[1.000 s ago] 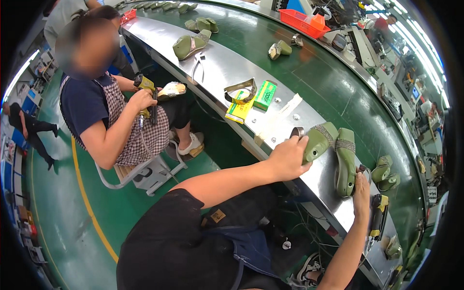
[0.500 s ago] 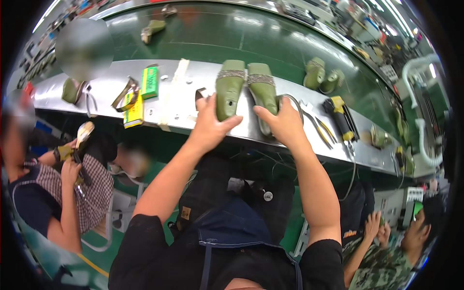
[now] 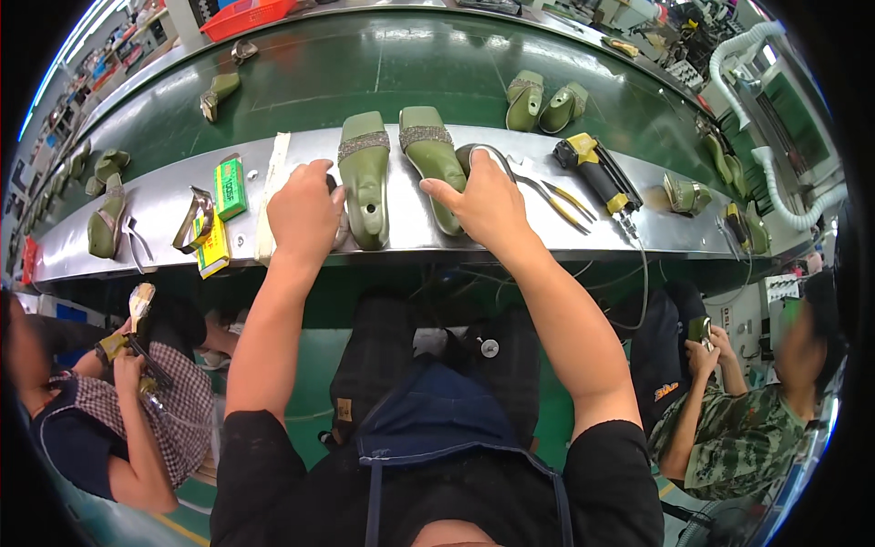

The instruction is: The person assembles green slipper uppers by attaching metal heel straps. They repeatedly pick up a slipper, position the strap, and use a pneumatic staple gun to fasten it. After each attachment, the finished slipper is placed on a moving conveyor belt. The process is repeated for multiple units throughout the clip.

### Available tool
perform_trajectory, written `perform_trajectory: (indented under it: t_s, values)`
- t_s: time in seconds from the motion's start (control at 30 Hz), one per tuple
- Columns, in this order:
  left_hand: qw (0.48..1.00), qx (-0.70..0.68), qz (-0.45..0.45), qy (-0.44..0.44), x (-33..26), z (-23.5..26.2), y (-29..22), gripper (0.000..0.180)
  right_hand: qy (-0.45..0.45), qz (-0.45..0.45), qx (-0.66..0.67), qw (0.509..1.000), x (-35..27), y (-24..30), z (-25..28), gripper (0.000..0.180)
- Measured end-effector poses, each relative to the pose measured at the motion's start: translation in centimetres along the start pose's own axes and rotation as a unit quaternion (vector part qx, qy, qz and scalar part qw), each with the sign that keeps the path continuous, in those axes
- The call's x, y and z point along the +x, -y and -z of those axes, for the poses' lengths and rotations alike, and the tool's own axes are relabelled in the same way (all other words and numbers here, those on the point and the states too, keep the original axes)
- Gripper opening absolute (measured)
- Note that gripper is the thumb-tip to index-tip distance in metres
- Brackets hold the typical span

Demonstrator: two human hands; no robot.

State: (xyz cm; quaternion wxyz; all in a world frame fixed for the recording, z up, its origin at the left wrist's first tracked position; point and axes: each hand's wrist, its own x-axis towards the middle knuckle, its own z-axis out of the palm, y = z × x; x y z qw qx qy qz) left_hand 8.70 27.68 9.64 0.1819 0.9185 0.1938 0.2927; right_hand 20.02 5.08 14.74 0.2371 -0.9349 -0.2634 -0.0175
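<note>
Two green shoe lasts (image 3: 367, 187) stand side by side on the metal bench in front of me, toes away, each with a sparkling grey strap across its front. My left hand (image 3: 305, 214) is beside the left last, its fingers curled by a dark piece that they mostly hide. My right hand (image 3: 490, 201) is at the right last (image 3: 436, 169), thumb stretched onto its edge and apart from the fingers. Those fingers lie over a dark rounded thing (image 3: 474, 153) that I cannot make out. Pincers (image 3: 567, 205) with black and yellow handles lie right of this hand.
A yellow-black power tool (image 3: 602, 173) with a cable lies at right. Left are a green box (image 3: 230, 187), a yellow box (image 3: 213, 246) and a brown strap (image 3: 193, 219). More lasts (image 3: 524, 100) stand on the green surface beyond. People sit working on both sides.
My left hand has moved off the left last to its left side and curled. The right hand stays by the right last. The whole view has shifted and turned slightly.
</note>
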Motion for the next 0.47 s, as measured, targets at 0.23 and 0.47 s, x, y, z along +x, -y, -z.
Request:
perform_trajectory:
  t_s: [0.23,0.47]
  values:
    - [0.98,0.112,-0.077,-0.142,3.1,2.5,3.3,0.021,-0.111,0.056,0.033,0.992,0.0,-1.1,-1.2,0.04]
    - [0.986,0.117,-0.114,-0.032,2.5,0.0,8.3,0.027,-0.161,0.173,0.185,0.954,0.2,-3.4,0.8,0.014]
